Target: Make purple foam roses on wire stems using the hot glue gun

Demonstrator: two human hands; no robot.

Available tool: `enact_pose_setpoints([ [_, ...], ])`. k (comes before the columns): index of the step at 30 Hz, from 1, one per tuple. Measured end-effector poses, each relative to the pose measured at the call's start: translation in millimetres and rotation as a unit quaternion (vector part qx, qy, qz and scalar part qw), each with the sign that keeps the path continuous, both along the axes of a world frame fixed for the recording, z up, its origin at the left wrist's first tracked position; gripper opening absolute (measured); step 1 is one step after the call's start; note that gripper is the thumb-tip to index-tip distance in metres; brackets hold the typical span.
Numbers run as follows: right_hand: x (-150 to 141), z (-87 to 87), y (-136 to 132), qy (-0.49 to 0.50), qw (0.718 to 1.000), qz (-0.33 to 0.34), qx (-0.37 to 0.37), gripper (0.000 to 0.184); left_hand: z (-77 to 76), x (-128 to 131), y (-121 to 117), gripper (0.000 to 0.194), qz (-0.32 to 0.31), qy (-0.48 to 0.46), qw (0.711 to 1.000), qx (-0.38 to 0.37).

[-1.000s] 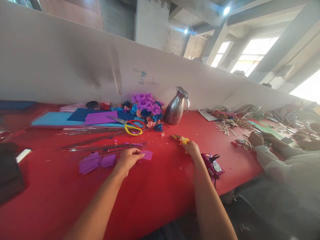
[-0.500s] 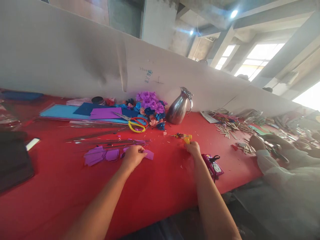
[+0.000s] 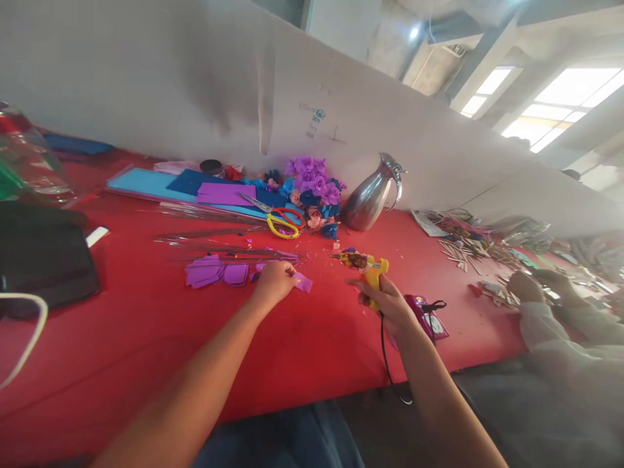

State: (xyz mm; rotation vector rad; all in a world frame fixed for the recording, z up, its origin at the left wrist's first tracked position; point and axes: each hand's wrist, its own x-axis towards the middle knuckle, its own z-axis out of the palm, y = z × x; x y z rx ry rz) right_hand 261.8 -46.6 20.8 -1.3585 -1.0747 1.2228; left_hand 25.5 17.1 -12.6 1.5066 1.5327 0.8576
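Open counter (image 3: 302, 354) with a red surface lies between the two hands, allowing passage from the near edge. Beyond the left hand (image 3: 275, 283), thin glossy stems (image 3: 244, 251) and metal scissors with yellow-and-red handles (image 3: 270, 212) obstruct. The right hand (image 3: 390, 303) holds a yellow plastic glue gun (image 3: 374, 276), its black cord (image 3: 384, 351) crossing the near edge. A tall silver metal jug (image 3: 368, 198) blocks the rear.
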Motion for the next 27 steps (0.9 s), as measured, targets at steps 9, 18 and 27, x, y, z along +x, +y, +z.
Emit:
enact_pose_setpoints([
  [9,-16,-5.2,-11,-0.078,0.995,0.059,-0.011,0.038,8.0,0,-3,0.015,-0.002,0.020,1.000,0.006],
  [18,-19,-6.1,-3,-0.323,0.936,0.139,-0.011,0.040,5.5,0,-3,0.009,-0.022,0.080,0.996,0.019],
  [27,-23,-0.5,-1,-0.408,0.903,0.134,0.007,0.037,9.1,0,-5,0.009,-0.029,0.068,0.997,0.012],
])
